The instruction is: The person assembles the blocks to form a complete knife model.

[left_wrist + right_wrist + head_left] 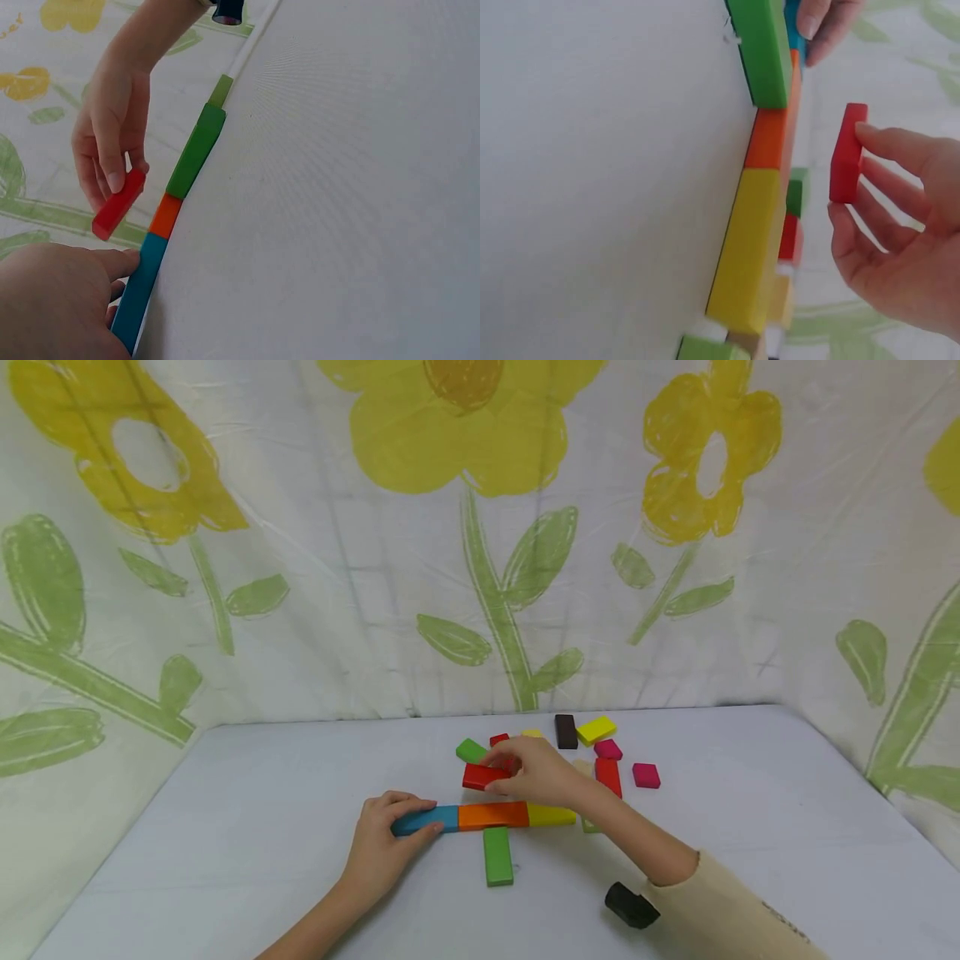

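Blue point(438, 817), orange point(492, 815) and yellow point(551, 815) blocks lie end to end in a row on the table. My left hand point(386, 839) holds the blue block at the row's left end, thumb on the near side and fingers on the far side. Above and behind the row, my right hand point(538, 772) pinches a red block point(480, 776) between thumb and fingers. That red block point(847, 154) is off the table in the right wrist view. A green block point(498, 857) stands out toward me from the orange one.
Behind the row lie several loose blocks, among them a dark brown one point(566, 732), a yellow one point(597, 730), a red one point(608, 776) and a crimson one point(646, 776). A black device point(632, 906) sits by the right sleeve. A flowered cloth point(375, 568) hangs behind the table.
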`<state>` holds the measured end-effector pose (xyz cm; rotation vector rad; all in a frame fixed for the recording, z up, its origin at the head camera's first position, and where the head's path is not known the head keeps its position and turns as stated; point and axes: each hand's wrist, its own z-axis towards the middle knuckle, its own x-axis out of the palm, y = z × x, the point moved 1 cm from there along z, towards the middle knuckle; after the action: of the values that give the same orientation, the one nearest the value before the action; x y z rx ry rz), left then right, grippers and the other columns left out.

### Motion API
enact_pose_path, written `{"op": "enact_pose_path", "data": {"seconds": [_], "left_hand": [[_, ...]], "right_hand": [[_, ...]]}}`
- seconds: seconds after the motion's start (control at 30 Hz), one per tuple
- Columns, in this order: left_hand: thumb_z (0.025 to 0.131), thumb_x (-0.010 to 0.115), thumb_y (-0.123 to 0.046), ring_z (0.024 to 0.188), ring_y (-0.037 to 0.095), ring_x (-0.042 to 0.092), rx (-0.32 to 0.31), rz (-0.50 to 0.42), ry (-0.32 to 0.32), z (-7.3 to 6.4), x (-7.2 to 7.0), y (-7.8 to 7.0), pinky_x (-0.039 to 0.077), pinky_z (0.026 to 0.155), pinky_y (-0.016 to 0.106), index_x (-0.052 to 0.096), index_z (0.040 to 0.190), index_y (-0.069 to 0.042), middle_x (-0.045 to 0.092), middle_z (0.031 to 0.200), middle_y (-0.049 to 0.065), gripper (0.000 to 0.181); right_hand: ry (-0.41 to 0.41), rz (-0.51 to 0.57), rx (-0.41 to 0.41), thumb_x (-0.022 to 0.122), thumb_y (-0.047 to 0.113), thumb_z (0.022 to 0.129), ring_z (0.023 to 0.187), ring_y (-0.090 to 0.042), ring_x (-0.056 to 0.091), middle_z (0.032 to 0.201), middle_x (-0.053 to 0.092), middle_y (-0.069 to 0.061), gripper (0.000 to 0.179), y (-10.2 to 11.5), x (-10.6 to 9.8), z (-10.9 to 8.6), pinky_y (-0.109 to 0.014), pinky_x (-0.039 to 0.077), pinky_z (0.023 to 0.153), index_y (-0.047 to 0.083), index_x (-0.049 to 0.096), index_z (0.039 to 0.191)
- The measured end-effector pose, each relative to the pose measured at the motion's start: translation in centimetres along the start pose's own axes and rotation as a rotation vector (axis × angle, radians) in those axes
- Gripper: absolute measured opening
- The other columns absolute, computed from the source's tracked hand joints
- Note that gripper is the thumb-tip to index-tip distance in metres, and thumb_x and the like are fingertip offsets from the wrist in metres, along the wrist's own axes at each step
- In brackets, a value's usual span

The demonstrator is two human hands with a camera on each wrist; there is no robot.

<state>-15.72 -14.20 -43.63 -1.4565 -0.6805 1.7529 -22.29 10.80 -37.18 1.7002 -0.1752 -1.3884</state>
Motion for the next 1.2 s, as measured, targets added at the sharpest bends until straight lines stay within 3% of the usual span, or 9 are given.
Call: {"op": "enact_pose_path", "data": {"seconds": [0.23,0.53,0.7,1.2], "left_hand": [[0.088,0.088,-0.018,0.110,0.024,0.052,0.004,0.003,-0.008,0.0,0.0,0.0,0.043,0.087,0.036,0.084,0.109,-0.012,0.071,0.112,0.004,0.023],[0.087,0.088,-0.019,0.109,0.024,0.053,0.010,0.007,-0.008,0.0,-0.1,-0.2,0.042,0.087,0.036,0.084,0.109,-0.012,0.071,0.112,0.004,0.023],[0.088,0.088,-0.019,0.108,0.024,0.052,0.009,0.005,-0.007,0.0,-0.1,-0.1,0.042,0.087,0.036,0.084,0.110,-0.012,0.071,0.112,0.004,0.023],[0.088,0.087,-0.019,0.110,0.025,0.053,0.006,0.001,-0.001,0.1,0.0,-0.2,0.042,0.087,0.035,0.083,0.110,-0.011,0.071,0.114,0.005,0.023]], "right_hand": [[-0.029,0.016,-0.004,0.078,0.018,0.096,0.101,-0.020,0.062,0.117,0.071,-0.008,0.031,-1.6,-2.1,-2.5,-0.025,0.057,0.077,0.006,0.073,0.124],[-0.058,0.003,-0.051,0.076,0.016,0.098,0.093,-0.016,0.064,0.118,0.071,-0.013,0.032,-3.4,-3.9,-5.7,-0.024,0.058,0.076,0.002,0.070,0.126],[-0.079,-0.011,-0.036,0.075,0.015,0.099,0.092,-0.015,0.065,0.120,0.072,-0.013,0.030,-4.3,-4.3,-6.8,-0.025,0.058,0.078,0.004,0.070,0.126],[-0.086,-0.012,0.015,0.075,0.019,0.099,0.114,-0.030,0.063,0.125,0.071,-0.012,0.032,-5.6,-4.1,-8.6,-0.021,0.057,0.084,0.006,0.069,0.128]]}}
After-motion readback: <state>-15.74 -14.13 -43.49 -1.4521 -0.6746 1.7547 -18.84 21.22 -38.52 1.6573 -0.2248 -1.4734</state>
